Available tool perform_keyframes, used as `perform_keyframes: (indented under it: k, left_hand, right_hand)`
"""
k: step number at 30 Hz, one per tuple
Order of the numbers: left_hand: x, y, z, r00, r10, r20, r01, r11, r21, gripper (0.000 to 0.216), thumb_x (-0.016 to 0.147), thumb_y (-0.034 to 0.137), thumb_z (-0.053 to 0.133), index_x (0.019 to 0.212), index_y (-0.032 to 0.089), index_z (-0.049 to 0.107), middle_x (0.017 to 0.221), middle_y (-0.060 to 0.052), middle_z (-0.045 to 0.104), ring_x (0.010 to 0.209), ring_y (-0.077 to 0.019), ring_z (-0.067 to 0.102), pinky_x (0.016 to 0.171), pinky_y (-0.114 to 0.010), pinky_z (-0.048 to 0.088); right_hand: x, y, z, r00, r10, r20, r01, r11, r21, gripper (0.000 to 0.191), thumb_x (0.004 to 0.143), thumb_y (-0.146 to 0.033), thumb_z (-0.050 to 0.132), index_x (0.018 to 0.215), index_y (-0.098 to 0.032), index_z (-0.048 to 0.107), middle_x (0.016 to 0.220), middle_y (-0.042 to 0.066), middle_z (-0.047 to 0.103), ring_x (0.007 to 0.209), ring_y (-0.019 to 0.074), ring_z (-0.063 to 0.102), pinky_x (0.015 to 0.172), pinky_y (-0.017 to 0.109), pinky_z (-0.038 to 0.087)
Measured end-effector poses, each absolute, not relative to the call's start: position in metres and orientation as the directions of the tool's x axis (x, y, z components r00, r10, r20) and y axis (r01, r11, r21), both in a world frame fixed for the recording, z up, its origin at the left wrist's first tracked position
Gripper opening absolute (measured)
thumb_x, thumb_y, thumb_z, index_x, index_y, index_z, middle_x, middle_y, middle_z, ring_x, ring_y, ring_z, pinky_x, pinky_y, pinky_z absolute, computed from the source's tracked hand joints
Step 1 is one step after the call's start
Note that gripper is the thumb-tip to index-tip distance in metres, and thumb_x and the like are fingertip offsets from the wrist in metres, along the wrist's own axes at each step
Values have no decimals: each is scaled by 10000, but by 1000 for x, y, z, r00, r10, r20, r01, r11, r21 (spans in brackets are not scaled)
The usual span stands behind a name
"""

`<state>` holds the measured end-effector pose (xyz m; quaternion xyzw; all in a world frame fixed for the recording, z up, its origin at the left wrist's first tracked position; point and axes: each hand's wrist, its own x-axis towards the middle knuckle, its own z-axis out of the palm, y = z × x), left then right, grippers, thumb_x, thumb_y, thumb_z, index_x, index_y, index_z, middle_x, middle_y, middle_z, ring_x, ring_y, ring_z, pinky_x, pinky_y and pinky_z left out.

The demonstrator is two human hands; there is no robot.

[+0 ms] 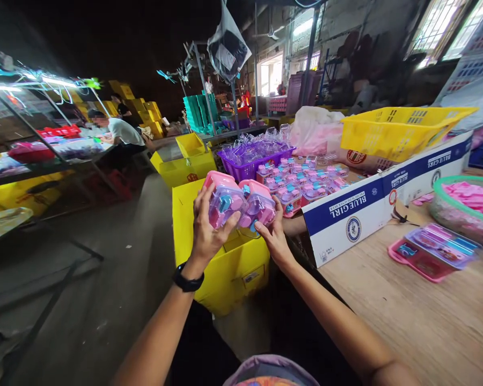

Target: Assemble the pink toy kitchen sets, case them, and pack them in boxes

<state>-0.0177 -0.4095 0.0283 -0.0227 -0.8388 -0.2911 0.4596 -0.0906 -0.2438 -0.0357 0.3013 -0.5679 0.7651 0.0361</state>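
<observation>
My left hand (206, 236), with a black band on its wrist, is closed around a small clear plastic toy case (225, 206) with a pink base and pink and blue pieces inside. Beside it, my right hand (277, 241) grips a second pink-based toy case (261, 195). The two cases touch or nearly touch, tilted side by side. Both are held above an open yellow carton (229, 279), whose inside is partly hidden by my hands and the cases. Similar filled cases (301, 179) stand in rows on the table just beyond my right hand.
A purple basket (241, 169) of clear plastic covers stands behind the rows. A cardboard strip (354, 214) edges the table, with a yellow crate (406, 134) beyond. One larger pink case (434, 252) and a green-rimmed basket (437, 201) of pink parts are right. Another person (123, 131) sits far left.
</observation>
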Motion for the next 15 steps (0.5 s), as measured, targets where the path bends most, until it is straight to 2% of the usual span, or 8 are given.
perform_keyframes:
  k: [7,12,15]
  left_hand:
    - [-14,-410,33,-570,-224,791,283,850,444,806,888,572,703,1562,250,400,1583,-140,465,1487,-331,430,1241,-563,366]
    - [-9,-410,36,-568,-232,789,272,852,447,814,892,590,691,1569,259,381,1598,-136,432,1510,-331,399,1252,-563,352]
    - [-3,-407,37,-562,-238,792,286,843,456,818,891,584,696,1575,270,376,1615,-134,412,1535,-346,364,1268,-571,327]
  right_hand:
    - [-93,-245,-36,-800,-307,516,-393,-383,-836,1132,835,-626,777,1651,-239,96,1532,138,492,1476,312,443,1232,487,380]
    - [-92,-249,-38,-791,-288,539,-385,-450,-806,976,909,-658,663,1647,-285,145,1671,106,311,1503,296,412,1249,498,340]
    - [-87,-249,-41,-809,-276,519,-395,-399,-827,925,929,-602,670,1647,-302,169,1679,94,298,1532,291,364,1276,521,273]
